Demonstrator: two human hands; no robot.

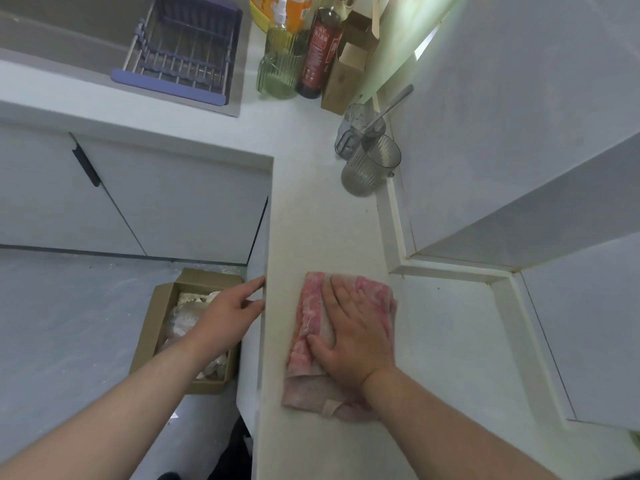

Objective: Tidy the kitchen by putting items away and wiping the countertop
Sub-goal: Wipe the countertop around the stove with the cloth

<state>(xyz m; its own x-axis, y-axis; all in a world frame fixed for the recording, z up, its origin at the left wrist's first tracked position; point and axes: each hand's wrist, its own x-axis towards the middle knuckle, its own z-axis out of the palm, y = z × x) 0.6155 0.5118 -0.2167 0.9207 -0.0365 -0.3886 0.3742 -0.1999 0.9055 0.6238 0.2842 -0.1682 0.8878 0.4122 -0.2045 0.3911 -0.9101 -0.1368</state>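
Note:
A pink folded cloth (308, 323) lies flat on the white countertop (318, 223), in the near part of its narrow arm. My right hand (353, 330) presses down on the cloth with straight, spread fingers. My left hand (232, 313) reaches to the counter's left edge, its straight fingertips touching the edge, and holds nothing.
Two ribbed glass cups (370, 168), one holding a spoon (391, 105), stand at the wall side farther along. Bottles (320, 53), a green glass jug (280, 69) and cardboard boxes (343, 81) crowd the far corner. A sink (69, 46) with a blue rack (183, 53) lies far left. An open cardboard box (156, 323) sits on the floor.

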